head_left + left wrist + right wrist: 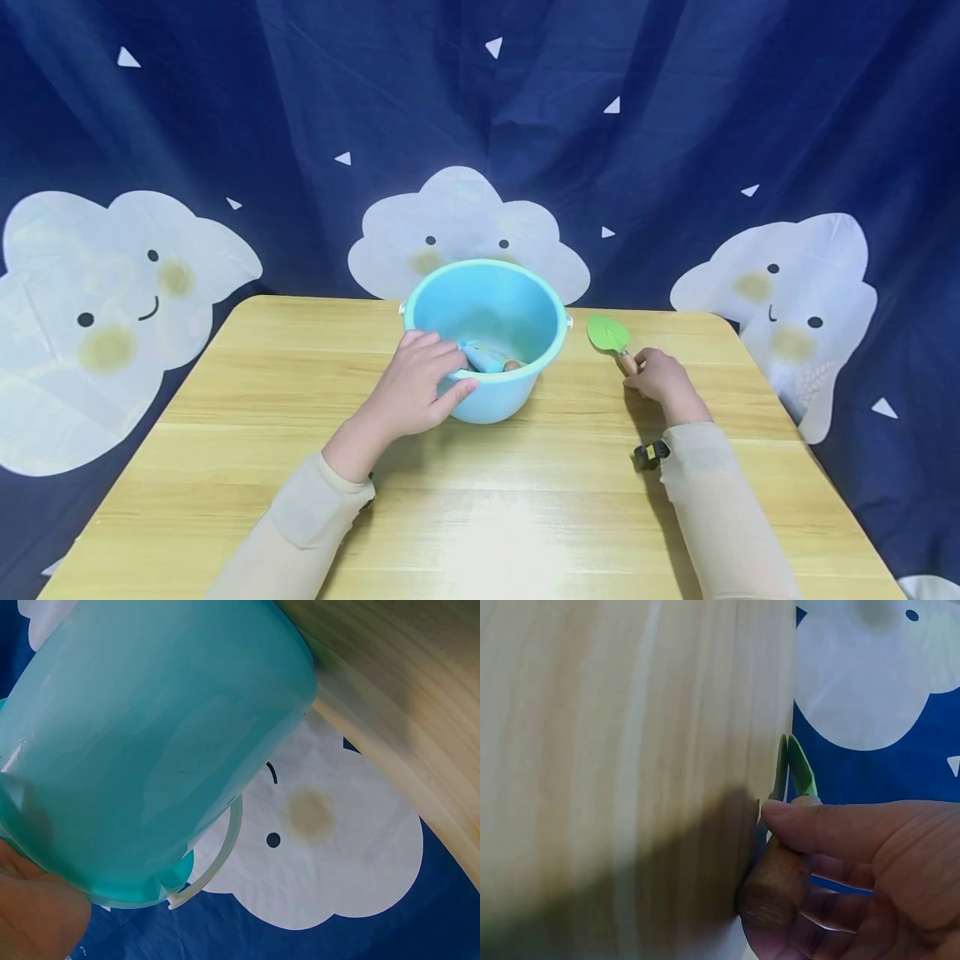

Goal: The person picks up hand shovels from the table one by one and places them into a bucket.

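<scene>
A light blue bucket [487, 404] stands near the back middle of the wooden table. My left hand [416, 383] holds its near left rim, fingers over the inside and thumb outside. Inside the bucket lies a light blue object [483, 358] with a brown end beside it, partly hidden by the rim. To the right, my right hand [663, 379] pinches a small toy shovel by its wooden handle [772, 889]. The shovel's green blade [607, 333] points toward the back edge, low over the tabletop. In the left wrist view, the bucket wall [165, 735] fills much of the picture.
The bucket's pale carrying handle [229, 847] hangs down its outer side. Behind the wooden table [247, 400] hangs a dark blue curtain [300, 100] with white clouds. A small black device [651, 454] sits at the right wrist.
</scene>
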### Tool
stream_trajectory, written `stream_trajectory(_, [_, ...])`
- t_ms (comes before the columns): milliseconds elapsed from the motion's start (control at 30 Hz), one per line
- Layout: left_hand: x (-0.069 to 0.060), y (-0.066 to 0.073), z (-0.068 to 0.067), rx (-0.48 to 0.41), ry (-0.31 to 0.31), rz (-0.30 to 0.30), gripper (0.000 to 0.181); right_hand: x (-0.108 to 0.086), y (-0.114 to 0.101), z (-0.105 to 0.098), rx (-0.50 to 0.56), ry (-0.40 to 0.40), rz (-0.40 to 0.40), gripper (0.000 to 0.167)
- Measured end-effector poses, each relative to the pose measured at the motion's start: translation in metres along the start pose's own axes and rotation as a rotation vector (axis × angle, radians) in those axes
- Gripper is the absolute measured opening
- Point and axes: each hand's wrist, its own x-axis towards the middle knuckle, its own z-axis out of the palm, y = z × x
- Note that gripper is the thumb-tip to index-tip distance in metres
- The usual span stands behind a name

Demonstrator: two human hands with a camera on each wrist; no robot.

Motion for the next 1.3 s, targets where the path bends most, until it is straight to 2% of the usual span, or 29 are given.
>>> stream_trajectory(167, [0.0, 0.0, 0.001, -0.001, 0.004, 0.005, 0.042, -0.002, -0.002, -0.002, -0.01, 0.016, -0.016, 0.042])
stream_trajectory(467, [0.0, 0.0, 0.0, 0.001, 0.009, 0.005, 0.047, -0.008, -0.012, -0.01, -0.054, 0.112, -0.075, 0.031])
stream_trajectory(567, [0.0, 0.0, -0.001, 0.001, 0.01, 0.007, 0.045, -0.011, -0.017, -0.013, -0.06, 0.151, -0.09, 0.034])
stream_trajectory(867, [0.0, 0.001, -0.001, -0.002, 0.008, 0.006, 0.043, -0.017, -0.025, -0.018, -0.058, 0.193, -0.073, 0.025])
stream_trajectory(1167, [0.0, 0.0, 0.001, -0.001, 0.012, 0.01, 0.041, -0.02, -0.035, -0.023, -0.055, 0.219, -0.068, 0.034])
stream_trajectory(1300, [0.0, -0.001, 0.001, -0.001, 0.014, 0.01, 0.04, -0.023, -0.039, -0.026, -0.071, 0.237, -0.091, 0.036])
